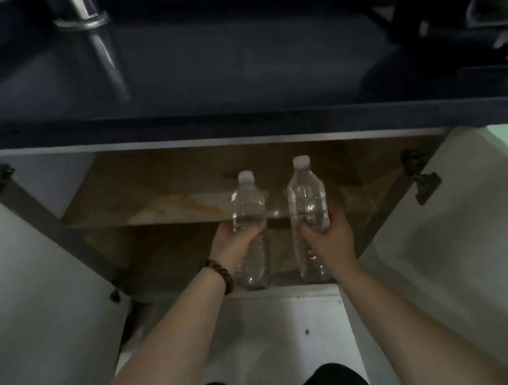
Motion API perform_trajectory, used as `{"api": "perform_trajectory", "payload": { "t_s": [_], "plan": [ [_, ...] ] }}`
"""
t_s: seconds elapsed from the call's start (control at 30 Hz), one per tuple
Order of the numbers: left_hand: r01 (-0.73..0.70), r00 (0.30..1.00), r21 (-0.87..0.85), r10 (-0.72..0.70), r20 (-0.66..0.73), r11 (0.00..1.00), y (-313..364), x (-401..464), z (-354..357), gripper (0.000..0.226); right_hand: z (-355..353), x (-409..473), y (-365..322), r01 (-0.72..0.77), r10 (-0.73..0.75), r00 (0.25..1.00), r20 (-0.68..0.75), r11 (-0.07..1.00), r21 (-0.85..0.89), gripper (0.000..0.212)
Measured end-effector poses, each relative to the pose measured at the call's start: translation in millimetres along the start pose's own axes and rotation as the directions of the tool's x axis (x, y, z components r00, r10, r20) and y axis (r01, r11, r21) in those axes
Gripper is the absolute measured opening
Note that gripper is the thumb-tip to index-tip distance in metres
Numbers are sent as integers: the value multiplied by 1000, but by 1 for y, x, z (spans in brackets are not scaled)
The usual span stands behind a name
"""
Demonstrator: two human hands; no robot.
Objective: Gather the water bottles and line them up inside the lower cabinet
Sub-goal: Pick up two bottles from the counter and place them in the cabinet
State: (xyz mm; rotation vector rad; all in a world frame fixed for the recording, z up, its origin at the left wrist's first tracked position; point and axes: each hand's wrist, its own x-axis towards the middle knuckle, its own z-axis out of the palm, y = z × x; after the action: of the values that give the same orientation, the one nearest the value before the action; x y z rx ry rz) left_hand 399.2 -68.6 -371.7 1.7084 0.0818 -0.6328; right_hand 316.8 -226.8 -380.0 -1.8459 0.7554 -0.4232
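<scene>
Left hand point(235, 240): fingers wrapped round the middle of the left bottle point(250, 233), a mid-body hold that keeps it upright.
Right hand point(328, 238): fingers closed round the right bottle point(309, 218) the same way.
Bottles: clear, white-capped, side by side but apart, at the front edge of the lower cabinet point(166, 262) floor (whether their bases touch it, I cannot tell).
Doors: both swung wide, leaving the opening free.
Likely reason: carried as a pair so they can be set down already in line.
Shelf point(143, 215): bare, stained, behind the bottles.
</scene>
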Motion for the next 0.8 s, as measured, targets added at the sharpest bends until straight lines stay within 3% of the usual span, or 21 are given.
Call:
{"api": "perform_trajectory", "payload": {
  "t_s": [0.1, 0.23, 0.37, 0.57, 0.67, 0.8],
  "plan": [
    [-96, 995, 80, 94, 19, 992, 1, 43, 14, 29, 12, 36, 7, 62, -62, 998, 1, 998, -14, 23],
    [-219, 974, 218, 224, 0, 951, 10, 89, 33, 24, 26, 78, 8, 20, -23, 1000, -21, 988, -152, 30],
    [-261, 957, 309, 288, -43, 915, 14, 130, 43, 44, 31, 103, 11, -44, 37, 999, -38, 980, -194, 33],
    [-213, 968, 144, 229, -104, 966, 18, 140, 50, 52, 37, 121, 6, -105, 97, 994, -45, 968, -228, 44],
    [-265, 950, 207, 292, -111, 942, 12, 140, 50, 49, 35, 122, 1, -109, 103, 994, -39, 966, -235, 43],
    [-370, 918, 279, 395, -37, 886, 7, 127, 43, 26, 32, 119, 3, -8, 19, 999, 45, 973, -229, 42]
  ]
}}
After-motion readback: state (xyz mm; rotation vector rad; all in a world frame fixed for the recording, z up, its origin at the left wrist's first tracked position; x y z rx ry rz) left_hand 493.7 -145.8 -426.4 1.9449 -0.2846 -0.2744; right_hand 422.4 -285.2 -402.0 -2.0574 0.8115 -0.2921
